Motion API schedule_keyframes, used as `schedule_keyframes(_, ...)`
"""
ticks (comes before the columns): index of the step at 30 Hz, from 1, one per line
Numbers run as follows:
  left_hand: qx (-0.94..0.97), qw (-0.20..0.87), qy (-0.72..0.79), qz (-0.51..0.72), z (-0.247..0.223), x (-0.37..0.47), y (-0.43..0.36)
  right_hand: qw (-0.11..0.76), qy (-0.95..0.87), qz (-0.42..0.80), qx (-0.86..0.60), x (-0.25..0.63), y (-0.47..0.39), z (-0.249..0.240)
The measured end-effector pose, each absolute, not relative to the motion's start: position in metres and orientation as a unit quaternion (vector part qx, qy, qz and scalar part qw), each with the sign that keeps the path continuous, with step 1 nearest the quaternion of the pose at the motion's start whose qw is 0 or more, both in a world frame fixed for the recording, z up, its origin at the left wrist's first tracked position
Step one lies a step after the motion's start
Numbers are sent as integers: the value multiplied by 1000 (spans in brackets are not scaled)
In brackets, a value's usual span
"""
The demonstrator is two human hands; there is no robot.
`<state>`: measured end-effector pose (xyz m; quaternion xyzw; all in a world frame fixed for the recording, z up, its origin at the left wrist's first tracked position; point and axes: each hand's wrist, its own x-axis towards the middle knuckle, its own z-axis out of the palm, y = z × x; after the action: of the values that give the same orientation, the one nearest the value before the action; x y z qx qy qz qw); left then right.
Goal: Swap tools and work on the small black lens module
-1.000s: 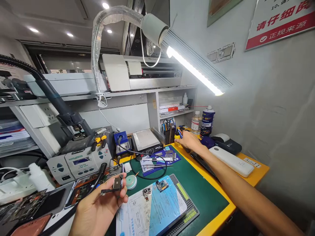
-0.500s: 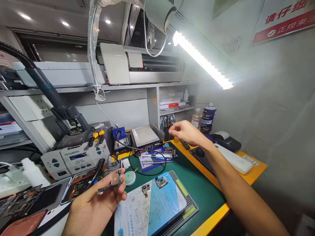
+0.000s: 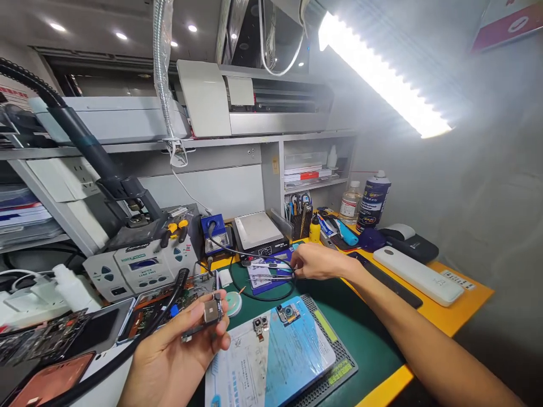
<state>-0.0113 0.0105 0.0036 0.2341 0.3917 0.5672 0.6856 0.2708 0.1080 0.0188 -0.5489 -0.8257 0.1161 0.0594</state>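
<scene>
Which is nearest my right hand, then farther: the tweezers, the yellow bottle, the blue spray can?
From the right hand:
1. Tweezers, at the fingertips on the blue mat.
2. Yellow bottle, behind the hand.
3. Blue spray can, far right by the wall.

The left hand is raised palm-up, fingers curled in a pinch. The right arm stretches forward, its hand lowered, fingers bent together.
</scene>
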Motion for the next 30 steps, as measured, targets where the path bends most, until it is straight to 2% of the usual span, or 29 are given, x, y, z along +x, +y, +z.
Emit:
schedule_keyframes(6,234,688,391,565,5,-11,10,27,-839,91,-535,265,109,6)
schedule_keyframes(17,239,697,376,562,5,-10,11,69,-847,108,-516,270,109,9)
schedule_keyframes(25,232,702,369,563,7,-10,9,163,-821,175,-519,284,110,28)
schedule_keyframes(30,234,706,362,562,8,-10,8,307,-751,254,-527,297,105,44)
